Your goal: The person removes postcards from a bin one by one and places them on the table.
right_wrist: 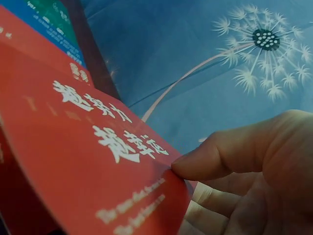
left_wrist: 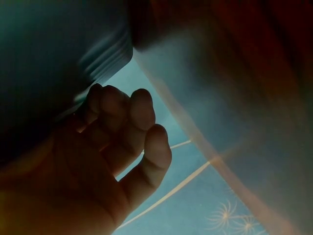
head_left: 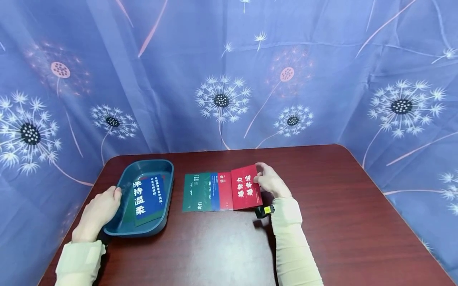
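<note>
My left hand (head_left: pixel 101 207) grips the left rim of a teal plastic tray (head_left: pixel 154 229); the left wrist view shows its fingers (left_wrist: pixel 157 147) curled beside the tray's dark outer wall. Inside the tray lies a blue card (head_left: pixel 149 197) with white characters, over a green one. My right hand (head_left: pixel 273 182) pinches the right edge of a red card (right_wrist: pixel 73 147) with white lettering, thumb on its printed face. That card is tilted up at the right end of an overlapping row: green cards (head_left: pixel 193 194), a blue card (head_left: pixel 215 194) and another red card (head_left: pixel 225 194).
Everything stands on a dark reddish-brown table (head_left: pixel 340 222) with rounded far corners. A blue curtain (head_left: pixel 171 79) with dandelion prints hangs behind and along both sides. A small black device (head_left: pixel 264 211) with a yellow mark sits at the right wrist.
</note>
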The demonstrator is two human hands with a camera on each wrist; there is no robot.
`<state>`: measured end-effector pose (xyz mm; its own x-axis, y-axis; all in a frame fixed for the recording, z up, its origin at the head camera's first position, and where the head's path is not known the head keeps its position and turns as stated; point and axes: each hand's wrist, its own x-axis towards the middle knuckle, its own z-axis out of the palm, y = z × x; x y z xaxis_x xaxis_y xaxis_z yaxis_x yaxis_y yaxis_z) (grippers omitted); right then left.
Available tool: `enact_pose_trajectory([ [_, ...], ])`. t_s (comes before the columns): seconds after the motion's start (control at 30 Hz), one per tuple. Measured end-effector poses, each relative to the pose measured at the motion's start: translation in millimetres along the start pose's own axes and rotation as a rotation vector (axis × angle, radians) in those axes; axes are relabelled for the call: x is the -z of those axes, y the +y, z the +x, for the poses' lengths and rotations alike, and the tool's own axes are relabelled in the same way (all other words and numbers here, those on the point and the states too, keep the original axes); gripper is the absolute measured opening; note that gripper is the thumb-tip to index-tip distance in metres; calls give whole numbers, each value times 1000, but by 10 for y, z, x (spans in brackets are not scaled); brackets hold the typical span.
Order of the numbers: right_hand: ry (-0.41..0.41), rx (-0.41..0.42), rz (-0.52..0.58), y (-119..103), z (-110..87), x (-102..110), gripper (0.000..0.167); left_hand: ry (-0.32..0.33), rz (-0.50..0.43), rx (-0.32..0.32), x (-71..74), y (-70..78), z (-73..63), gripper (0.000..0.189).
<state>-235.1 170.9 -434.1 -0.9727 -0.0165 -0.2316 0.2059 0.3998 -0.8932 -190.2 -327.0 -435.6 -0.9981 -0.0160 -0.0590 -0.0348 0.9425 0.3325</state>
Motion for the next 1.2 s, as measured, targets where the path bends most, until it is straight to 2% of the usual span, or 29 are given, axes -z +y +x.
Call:
enact_pose_trajectory([
  [0.37,10,-11,-9,109,62,-70,63,8,3,4,3,4,-54,51],
  [0.63,29,1,-31,160,93,-110,61,3,0,1,-11,-23,-24,50],
  [0.77,69,11,-124,173,103,-116,59,8,5,0,-12,-21,-8,50],
  [1.0,176,8,-394,163,120,-122,63,8,4,5,-15,-19,-19,51],
  [1.2,193,-6,-464,152,121,-128,65,14,4,5,-17,-18,-18,49],
])
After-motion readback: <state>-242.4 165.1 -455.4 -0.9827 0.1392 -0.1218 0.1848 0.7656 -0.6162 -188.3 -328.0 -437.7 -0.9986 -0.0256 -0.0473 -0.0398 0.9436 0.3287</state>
